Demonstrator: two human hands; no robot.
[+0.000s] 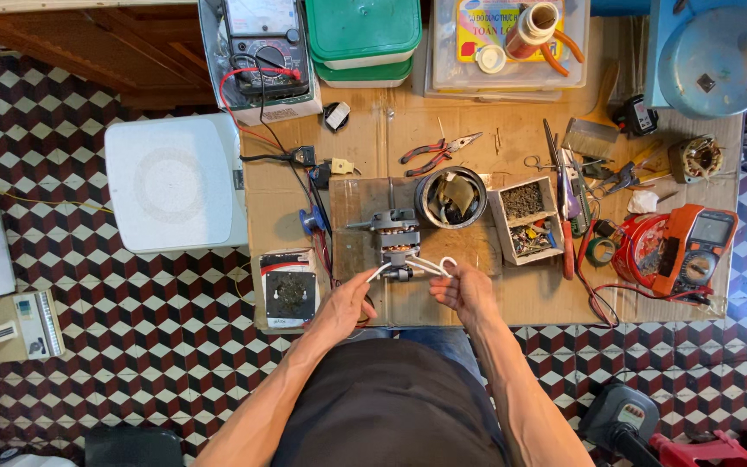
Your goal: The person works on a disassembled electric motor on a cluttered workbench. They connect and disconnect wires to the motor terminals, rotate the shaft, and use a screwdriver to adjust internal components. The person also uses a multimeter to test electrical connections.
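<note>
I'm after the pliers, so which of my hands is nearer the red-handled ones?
Right. The right hand lies below the red-handled pliers, nearly in line; the left hand sits farther down and off to the left.

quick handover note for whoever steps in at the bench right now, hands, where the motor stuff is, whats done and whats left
Left hand: at the near edge of the workbench, fingertips on the white wires coming off the small motor.
Right hand: pinching the looped end of the same wires, right of the motor.
Motor: lies on a wooden board mid-bench, casing off, windings bare.
Nearby: round tin and parts box behind the motor, red-handled pliers further back, orange multimeter to the right.
Done: motor opened, wires pulled free.
Left: wires joined to nothing visible; no tool in either hand.
</note>
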